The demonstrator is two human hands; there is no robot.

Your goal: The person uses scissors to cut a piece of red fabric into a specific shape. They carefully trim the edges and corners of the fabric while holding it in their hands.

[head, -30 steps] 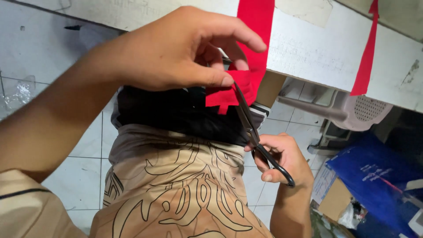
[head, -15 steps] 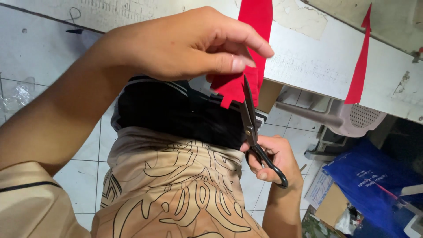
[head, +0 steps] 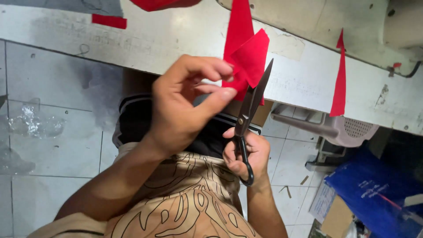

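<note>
White desk (head: 145, 42) edge runs across the top, grey tiled floor (head: 53, 145) below. Left hand (head: 185, 105) pinches a folded red fabric piece (head: 246, 57) between thumb and fingers, held up in front of the desk edge. Right hand (head: 244, 154) is closed round the loop handles of black scissors (head: 249, 114), blades together, tips resting against the red piece. Another red strip (head: 339, 83) hangs over the desk edge, well apart to the right. Blue bag (head: 374, 194) lies on the floor.
</note>
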